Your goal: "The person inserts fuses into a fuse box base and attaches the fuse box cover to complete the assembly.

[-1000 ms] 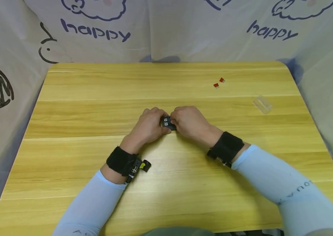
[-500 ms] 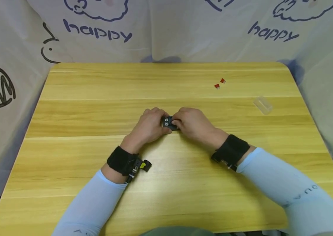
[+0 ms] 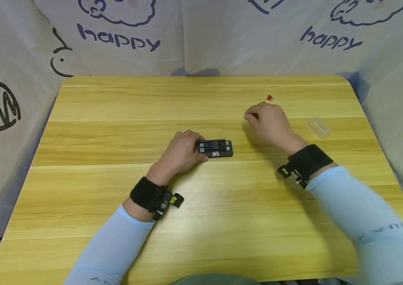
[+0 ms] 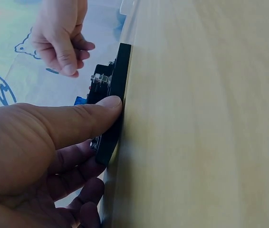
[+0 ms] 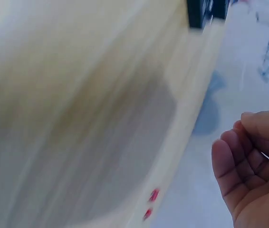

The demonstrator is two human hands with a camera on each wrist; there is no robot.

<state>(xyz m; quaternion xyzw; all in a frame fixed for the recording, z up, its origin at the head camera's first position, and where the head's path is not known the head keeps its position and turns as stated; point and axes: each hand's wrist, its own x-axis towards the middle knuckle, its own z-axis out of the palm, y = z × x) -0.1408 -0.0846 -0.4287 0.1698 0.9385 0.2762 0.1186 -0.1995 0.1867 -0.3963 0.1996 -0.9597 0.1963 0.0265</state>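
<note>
A small black fuse block [image 3: 217,148] lies flat on the wooden table [image 3: 115,130], near its middle. My left hand [image 3: 188,150] grips the block's left end; in the left wrist view the thumb [image 4: 94,114] presses its near side [image 4: 114,90]. My right hand [image 3: 262,116] hovers over the table to the upper right, fingers loosely curled and empty, as its palm [image 5: 253,166] shows in the right wrist view. Just beyond it lies a small red fuse [image 3: 269,97]; two red fuses [image 5: 150,202] show in the right wrist view.
A clear plastic cover [image 3: 318,127] lies near the table's right edge. White printed cloth [image 3: 201,35] walls the table at the back and on both sides. Black wrist straps [image 3: 148,194] sit on both forearms.
My right hand has let go of the fuse block and moved up and to the right, toward the red fuses. The left hand has kept its hold on the block.
</note>
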